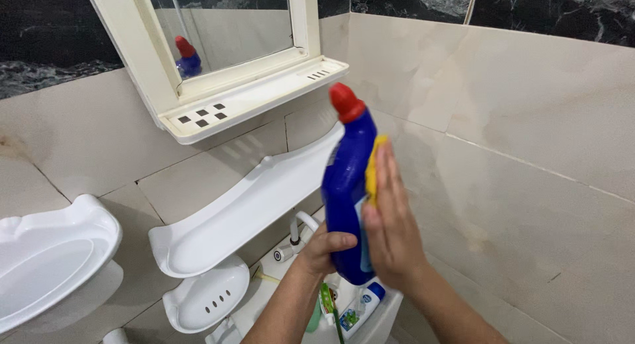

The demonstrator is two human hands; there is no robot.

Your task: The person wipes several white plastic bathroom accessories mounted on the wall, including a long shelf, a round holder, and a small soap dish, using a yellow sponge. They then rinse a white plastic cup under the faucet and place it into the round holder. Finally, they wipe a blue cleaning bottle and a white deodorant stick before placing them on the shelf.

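Note:
A tall blue bottle (345, 185) with a red angled cap is held upright in front of the tiled wall. My left hand (325, 248) grips its lower body from the left. Pressed flat against the bottle's right side is my right hand (390, 218), fingers straight and pointing up. A yellow cloth or sponge (374, 169) sits between that palm and the bottle; only its edge shows.
A cream-framed mirror (225, 26) with a small ledge hangs above a long white wall shelf (245, 208). Below are a white soap dish (198, 301), a tap (297, 235) and a basin edge holding a small white bottle (362, 307). A white bowl-shaped fixture (46, 264) is at left.

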